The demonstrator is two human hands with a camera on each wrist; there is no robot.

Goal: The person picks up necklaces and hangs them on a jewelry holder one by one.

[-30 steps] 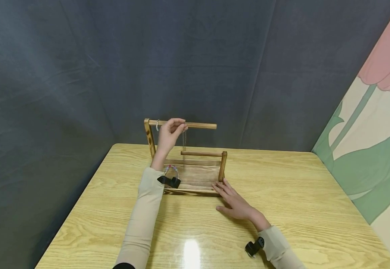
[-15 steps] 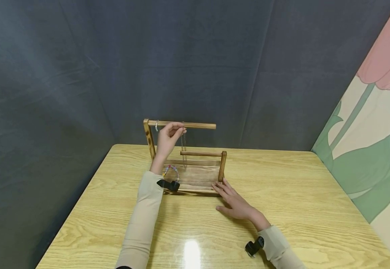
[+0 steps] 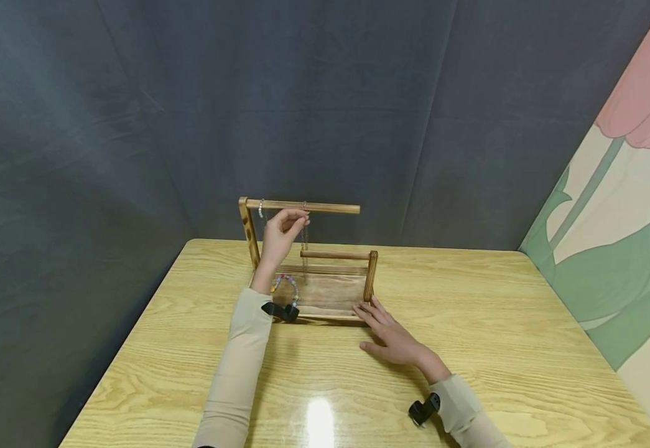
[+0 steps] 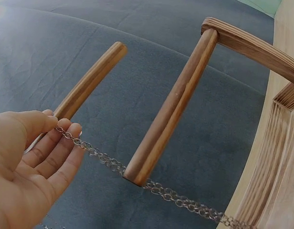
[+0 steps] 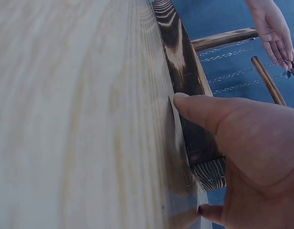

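Observation:
My left hand (image 3: 280, 239) is at the upper bar (image 3: 336, 208) of a wooden jewelry stand. Its thumb and fingertips pinch a silver chain necklace (image 4: 106, 161), looped over that bar and hanging in two strands past the end of the lower bar (image 4: 173, 105). Near the upright, another necklace (image 3: 260, 209) with pale beads hangs on the upper bar; my wrist hides part of it. My right hand (image 3: 394, 342) lies with extended fingers against the stand's front right corner. In the right wrist view, its thumb touches the dark-grained front edge (image 5: 185, 71).
A colorful beaded bracelet (image 3: 294, 290) lies at the left of the stand's tray (image 3: 336, 292), partly behind the left wrist camera. The stand sits on a light wood table (image 3: 470, 311). Behind rises a dark blue curtain (image 3: 330, 112); a painted wall (image 3: 627, 261) is at right.
My left hand has moved slightly down from the upper bar, and the chain's loop over the bar now shows above the fingers. The right hand has stayed in place.

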